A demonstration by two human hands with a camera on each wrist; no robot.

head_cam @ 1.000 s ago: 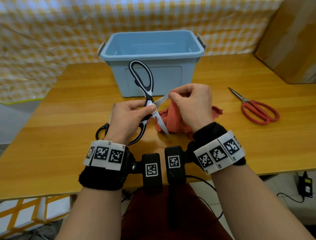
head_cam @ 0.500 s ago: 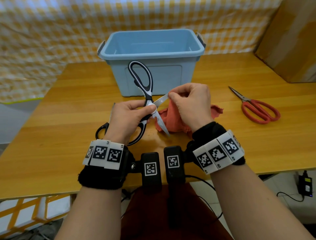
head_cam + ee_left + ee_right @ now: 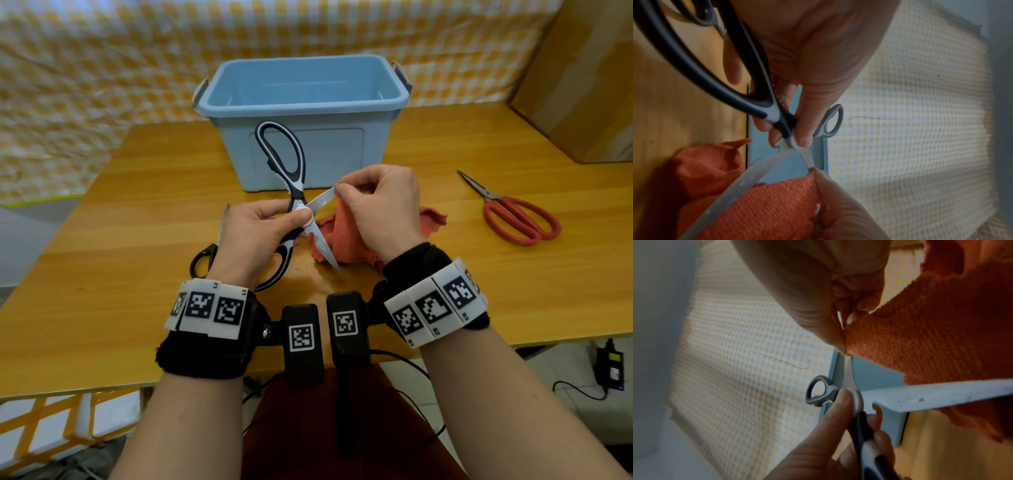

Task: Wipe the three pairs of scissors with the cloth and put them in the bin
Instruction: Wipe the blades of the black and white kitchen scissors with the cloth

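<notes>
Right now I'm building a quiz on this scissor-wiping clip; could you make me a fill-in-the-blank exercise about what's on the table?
1. The left hand holds the black-and-white scissors with their blades ____.
2. The right hand pinches the ____ cloth around one blade.
3. The red scissors lie on the ____.
4. The blue bin holds ____ scissors.

Missing words: open; orange; table; no

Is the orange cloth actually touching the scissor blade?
Touching. The left wrist view shows the right hand pinching the orange cloth onto the upper blade of the open black-and-white scissors.
</notes>
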